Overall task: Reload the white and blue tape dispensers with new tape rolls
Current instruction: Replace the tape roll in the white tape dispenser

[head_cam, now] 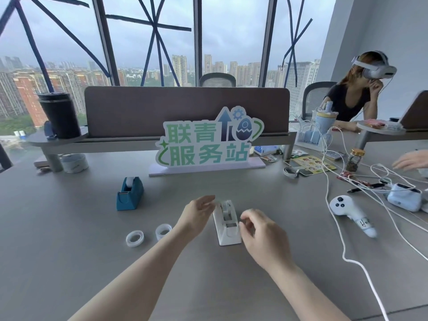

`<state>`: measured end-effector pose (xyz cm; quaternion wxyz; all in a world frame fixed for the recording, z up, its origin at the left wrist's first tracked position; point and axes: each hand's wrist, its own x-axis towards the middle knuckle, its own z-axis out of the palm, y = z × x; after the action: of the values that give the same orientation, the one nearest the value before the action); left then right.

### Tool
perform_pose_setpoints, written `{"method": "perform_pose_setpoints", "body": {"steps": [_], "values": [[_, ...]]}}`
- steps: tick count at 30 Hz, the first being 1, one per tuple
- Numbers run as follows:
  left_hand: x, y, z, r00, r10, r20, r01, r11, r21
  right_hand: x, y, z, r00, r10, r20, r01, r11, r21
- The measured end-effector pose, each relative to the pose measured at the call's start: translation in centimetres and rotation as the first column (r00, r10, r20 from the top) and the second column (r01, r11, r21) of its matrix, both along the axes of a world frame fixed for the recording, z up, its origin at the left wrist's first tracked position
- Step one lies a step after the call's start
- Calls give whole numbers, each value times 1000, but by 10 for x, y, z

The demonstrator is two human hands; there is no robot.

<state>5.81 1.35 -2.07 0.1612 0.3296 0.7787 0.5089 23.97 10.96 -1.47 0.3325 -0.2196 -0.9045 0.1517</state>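
The white tape dispenser [227,224] stands on the grey table [69,251] between my hands, with a roll seated in its cradle. My left hand [197,216] hovers just left of it, fingers spread, holding nothing. On the dispenser's right side, my right hand [261,235] has its fingers loosely curled near the front end; I see nothing in them. Further back on the left sits the blue tape dispenser [129,194], also carrying a roll. Two clear tape rolls [135,238] [163,231] lie on the table left of my left forearm.
A green and white sign [203,141] stands behind the dispensers. A white controller [349,210], white cables [347,258] and a small white device [404,196] crowd the right side. A person in a headset [361,93] sits at the far right; another hand [411,159] reaches in there.
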Motion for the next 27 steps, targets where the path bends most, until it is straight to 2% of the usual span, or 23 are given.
{"method": "perform_pose_setpoints", "body": {"steps": [3,6,8,11,15,19,27], "values": [[2,-12,-2,996,29,88,-27,999,-25,-14,3,6,998,-24,59,33,988,-151],[13,-20,-5,982,-109,154,113,993,-18,-27,4,12,993,-4,119,43,943,-330],[17,-24,-6,958,-180,223,181,983,14,-32,5,14,986,-1,167,65,922,-381],[15,-26,-13,938,-261,229,269,963,-4,-35,5,19,981,-8,195,90,904,-417],[12,-22,-20,978,-168,122,179,980,-85,-37,8,18,981,-12,196,100,888,-448],[14,-10,-20,988,-121,98,129,989,-75,-41,12,19,977,12,214,87,890,-448],[-3,21,-8,996,-28,83,36,994,-103,-68,32,31,990,15,138,64,833,-550]]}}
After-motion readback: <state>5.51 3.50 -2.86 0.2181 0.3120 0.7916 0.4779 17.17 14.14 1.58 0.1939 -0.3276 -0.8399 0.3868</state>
